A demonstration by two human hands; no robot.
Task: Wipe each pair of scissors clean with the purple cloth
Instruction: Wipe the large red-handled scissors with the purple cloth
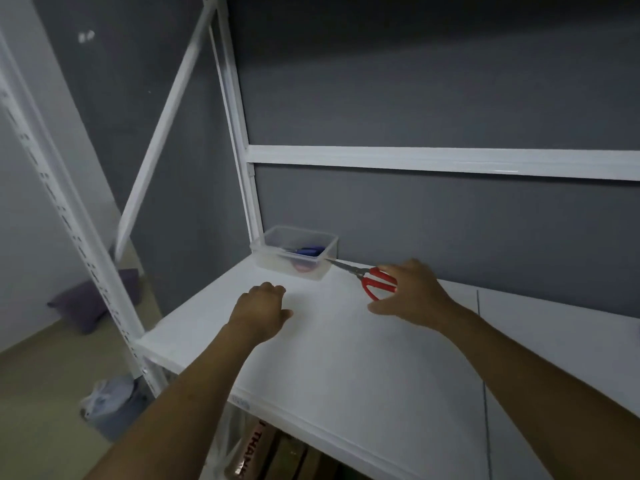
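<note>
Red-handled scissors (375, 280) lie on the white shelf (346, 358) with their blades pointing left at a clear plastic container (329, 252). My right hand (412, 292) is spread over the red handles, thumb below and fingers above, not closed on them. Inside the container I see blue-handled scissors (306, 251) and something reddish under them. My left hand (259, 311) rests on the shelf in front of the container with loosely bent fingers and holds nothing. No purple cloth shows on the shelf.
White rack posts (247, 188) and a crossbar (433, 159) frame the shelf against a grey wall. On the floor to the left lie a purple cushion-like thing (86, 306) and a plastic bag (110, 403). Boxes (263, 452) sit below the shelf.
</note>
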